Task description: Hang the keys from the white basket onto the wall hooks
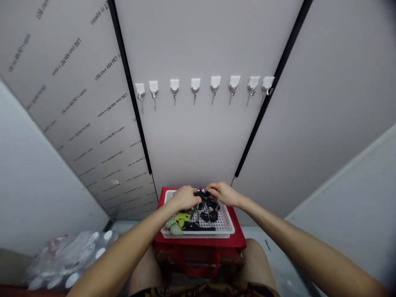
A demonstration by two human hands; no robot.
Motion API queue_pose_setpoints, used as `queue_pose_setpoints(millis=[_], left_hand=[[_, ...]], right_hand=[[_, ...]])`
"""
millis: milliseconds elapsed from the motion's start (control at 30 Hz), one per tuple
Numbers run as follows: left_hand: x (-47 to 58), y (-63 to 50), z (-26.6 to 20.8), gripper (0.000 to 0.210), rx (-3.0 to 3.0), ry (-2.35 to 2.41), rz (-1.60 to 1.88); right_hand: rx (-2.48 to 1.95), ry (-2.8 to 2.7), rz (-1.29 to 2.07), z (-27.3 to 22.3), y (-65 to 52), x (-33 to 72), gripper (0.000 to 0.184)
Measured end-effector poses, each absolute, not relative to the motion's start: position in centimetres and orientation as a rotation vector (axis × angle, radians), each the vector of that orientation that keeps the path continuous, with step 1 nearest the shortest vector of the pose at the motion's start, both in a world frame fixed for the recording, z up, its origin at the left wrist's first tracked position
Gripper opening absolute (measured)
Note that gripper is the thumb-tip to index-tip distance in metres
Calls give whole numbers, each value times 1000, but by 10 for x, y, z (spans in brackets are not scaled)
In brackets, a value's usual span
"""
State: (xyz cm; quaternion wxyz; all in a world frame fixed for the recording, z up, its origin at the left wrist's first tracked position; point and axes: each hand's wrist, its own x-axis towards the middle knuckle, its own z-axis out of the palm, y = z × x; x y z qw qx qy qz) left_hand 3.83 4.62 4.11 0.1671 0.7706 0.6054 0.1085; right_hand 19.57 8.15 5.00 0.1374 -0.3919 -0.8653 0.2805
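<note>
A white perforated basket (229, 227) holds several small dark items that look like key fobs (213, 215), with metal bits among them. My left hand (186, 198) reaches over its left rear part, fingers closed beside a black item (201, 195). From the other side my right hand (223, 193) comes to the same spot, thumb and fingers curled together at the basket's back edge. What either hand pinches is too small and hidden to make out. Toward the front left lie a bright green toy charm (182, 218), a pale green striped piece (175, 228) and a black strap (199, 227).
Under the basket is a red box-like stand (238, 237) between my knees. White hooks (195, 85) line the pale panel ahead, crossed by black vertical strips (128, 78). Plastic-wrapped bottles (72, 260) stand on the floor at left. A small dark object (267, 245) lies at right.
</note>
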Motion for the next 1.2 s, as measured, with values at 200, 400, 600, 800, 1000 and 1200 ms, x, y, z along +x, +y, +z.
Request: queue_pose_setpoints(millis=[200,400,600,800,1000,1200], left_hand=[[38,47,38,29,2062,1488,580],[33,70,121,32,1322,1150,1174],[29,72,204,54,1221,705,1242],[25,67,204,58,1277,681,1152],[30,63,194,58,1297,734,1122],[33,59,172,57,1255,883,1117]], right_hand=[[-1161,-2379,918,47,85,209,24],[-906,-1674,1344,121,101,175,46],[-387,-1548,1764,202,94,143,57],[-380,-1591,1831,203,87,141,58],[-431,-1627,1833,195,82,149,56],[-584,-1650,1836,173,83,149,55]])
